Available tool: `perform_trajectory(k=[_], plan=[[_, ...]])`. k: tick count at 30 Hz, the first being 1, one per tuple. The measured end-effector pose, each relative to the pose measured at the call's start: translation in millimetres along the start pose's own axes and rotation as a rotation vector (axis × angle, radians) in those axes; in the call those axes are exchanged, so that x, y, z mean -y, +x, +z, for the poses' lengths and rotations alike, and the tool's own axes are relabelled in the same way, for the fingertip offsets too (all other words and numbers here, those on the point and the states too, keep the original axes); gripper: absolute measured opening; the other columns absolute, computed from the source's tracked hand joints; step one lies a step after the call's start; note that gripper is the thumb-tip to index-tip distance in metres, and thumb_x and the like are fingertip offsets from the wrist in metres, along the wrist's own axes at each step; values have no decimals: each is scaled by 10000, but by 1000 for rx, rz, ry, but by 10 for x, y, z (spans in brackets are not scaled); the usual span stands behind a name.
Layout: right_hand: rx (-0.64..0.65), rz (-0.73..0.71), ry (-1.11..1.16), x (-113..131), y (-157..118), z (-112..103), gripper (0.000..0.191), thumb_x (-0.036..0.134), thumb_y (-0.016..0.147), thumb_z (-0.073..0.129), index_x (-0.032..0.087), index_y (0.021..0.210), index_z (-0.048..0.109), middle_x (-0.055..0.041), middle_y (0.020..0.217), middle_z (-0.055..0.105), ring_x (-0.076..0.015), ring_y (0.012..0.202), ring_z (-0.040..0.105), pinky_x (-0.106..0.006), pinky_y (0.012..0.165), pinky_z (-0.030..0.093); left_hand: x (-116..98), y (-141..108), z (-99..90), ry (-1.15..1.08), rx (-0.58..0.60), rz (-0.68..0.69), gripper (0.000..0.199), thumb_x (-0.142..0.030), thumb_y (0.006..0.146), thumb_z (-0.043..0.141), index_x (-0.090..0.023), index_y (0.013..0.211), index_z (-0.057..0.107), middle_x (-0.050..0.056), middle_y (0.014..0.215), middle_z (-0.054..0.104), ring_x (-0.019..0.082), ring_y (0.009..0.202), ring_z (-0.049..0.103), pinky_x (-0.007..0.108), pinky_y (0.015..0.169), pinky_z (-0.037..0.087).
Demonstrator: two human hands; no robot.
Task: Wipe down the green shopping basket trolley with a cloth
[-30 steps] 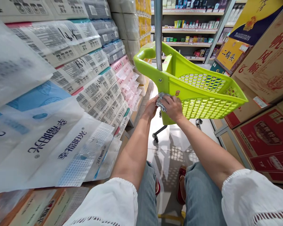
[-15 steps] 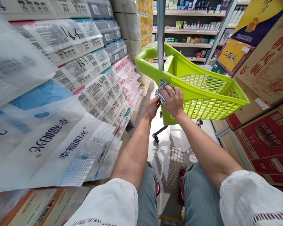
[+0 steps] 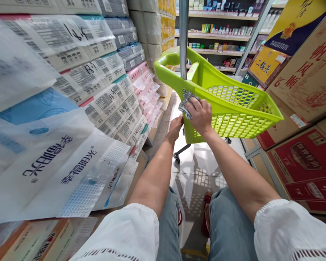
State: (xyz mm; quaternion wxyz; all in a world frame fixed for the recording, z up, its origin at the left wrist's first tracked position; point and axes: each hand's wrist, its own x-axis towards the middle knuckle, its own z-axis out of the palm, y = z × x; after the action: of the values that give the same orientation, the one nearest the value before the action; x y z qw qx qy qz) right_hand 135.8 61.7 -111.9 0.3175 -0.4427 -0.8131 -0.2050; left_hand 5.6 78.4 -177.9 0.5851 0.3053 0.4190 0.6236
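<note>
In front of me is a lime-green plastic shopping basket cart [image 3: 235, 96] with mesh sides, a metal pole [image 3: 183, 40] and casters. My right hand [image 3: 200, 115] presses a grey-and-white striped cloth [image 3: 187, 103] flat on the near end of the basket, fingers curled over it. Just left and slightly lower, my left hand [image 3: 176, 127] is at the basket's near edge, its fingertips against or behind that edge. What those fingers grip is partly hidden.
Plastic-wrapped tissue packs [image 3: 108, 105] are stacked along the left, with loose white-blue packaging [image 3: 51, 159] jutting toward me. Cartons [image 3: 306, 69] and red boxes [image 3: 305, 166] line the right. Shelves of small goods [image 3: 214, 35] stand across the far end. A caster [image 3: 177, 158] rests on the tiled floor.
The right hand stays on the cloth at almost the same spot. My left hand has shifted slightly, and the cloth no longer shows at its fingertips. The view has moved a little.
</note>
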Motion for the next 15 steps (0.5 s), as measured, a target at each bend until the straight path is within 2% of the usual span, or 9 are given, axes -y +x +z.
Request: perform_trajectory(k=[2, 4, 7, 10, 13, 15], plan=[[-37, 40, 2, 18, 77, 16, 401, 362, 964, 364, 266, 1302, 557, -112, 1369, 521, -311, 1108, 419, -458, 902, 307, 77, 41, -29, 19, 15, 26, 218, -362, 833, 648, -168, 739, 611, -18, 663, 595, 99, 732, 585, 229, 754, 465], [-15, 34, -14, 33, 18, 111, 380, 351, 969, 361, 283, 1279, 570, -90, 1379, 520, -300, 1088, 426, -449, 884, 306, 116, 85, -60, 13, 25, 48, 197, -314, 831, 647, -170, 704, 602, -22, 657, 590, 92, 695, 570, 228, 735, 462], [90, -51, -50, 40, -259, 331, 349, 318, 977, 357, 296, 1228, 599, -60, 1354, 551, -262, 1014, 446, -416, 835, 305, 120, 142, -100, -14, 32, 27, 178, -290, 813, 663, -167, 697, 606, -23, 640, 589, 91, 635, 543, 228, 672, 450], [217, -162, -57, 32, -557, 505, 321, 272, 976, 366, 260, 1148, 636, -68, 1286, 596, -234, 966, 456, -397, 809, 298, 109, 176, -119, -37, 40, -12, 207, -352, 802, 677, -158, 744, 638, -7, 668, 624, 103, 638, 551, 240, 657, 447], [289, -250, -52, 17, -680, 548, 301, 243, 969, 375, 244, 1064, 661, -65, 1242, 620, -230, 969, 463, -392, 808, 290, 99, 177, -117, -24, 34, -21, 221, -376, 802, 678, -157, 779, 657, -4, 707, 653, 108, 668, 565, 242, 674, 446], [291, -265, -50, 4, -634, 502, 308, 245, 969, 373, 244, 1087, 658, -68, 1248, 618, -232, 977, 468, -390, 805, 287, 89, 162, -110, -4, 32, -12, 215, -362, 802, 683, -156, 751, 647, -10, 673, 635, 102, 639, 550, 239, 655, 438]])
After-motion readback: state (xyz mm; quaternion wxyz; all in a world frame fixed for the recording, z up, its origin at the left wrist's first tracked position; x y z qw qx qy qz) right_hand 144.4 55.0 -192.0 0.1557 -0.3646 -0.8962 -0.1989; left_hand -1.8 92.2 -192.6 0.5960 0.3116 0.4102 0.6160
